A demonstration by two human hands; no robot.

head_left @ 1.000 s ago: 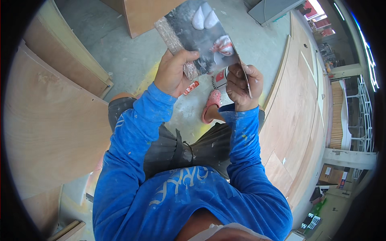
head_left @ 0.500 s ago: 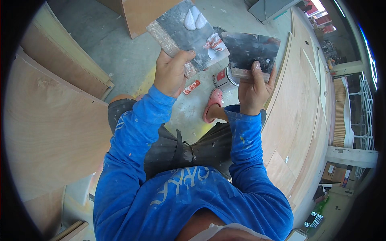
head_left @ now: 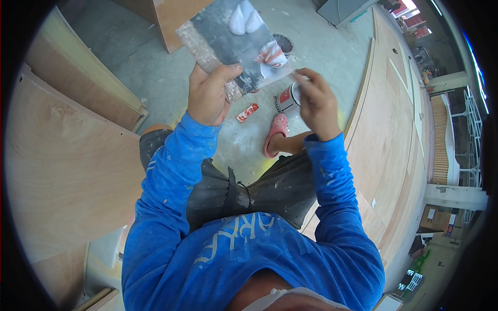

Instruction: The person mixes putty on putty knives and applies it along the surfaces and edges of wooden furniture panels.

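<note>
My left hand grips a flat grey metal plate by its near edge and holds it up in front of me. Two white blobs of filler sit at the plate's far edge, and a white-and-reddish smear lies near its right side. My right hand is closed on a putty knife, seen almost edge-on, whose blade meets the plate's lower right corner. Most of the knife is hidden by my fingers.
On the concrete floor below stand a red-and-white tin, a small red packet and a round lid. My foot in a pink clog rests by the tin. Plywood panels flank me left and right.
The right hand swung the wide putty knife out to the right of the plate, then brought it back so the blade touches the plate's lower right corner. The plate tilted slightly.
</note>
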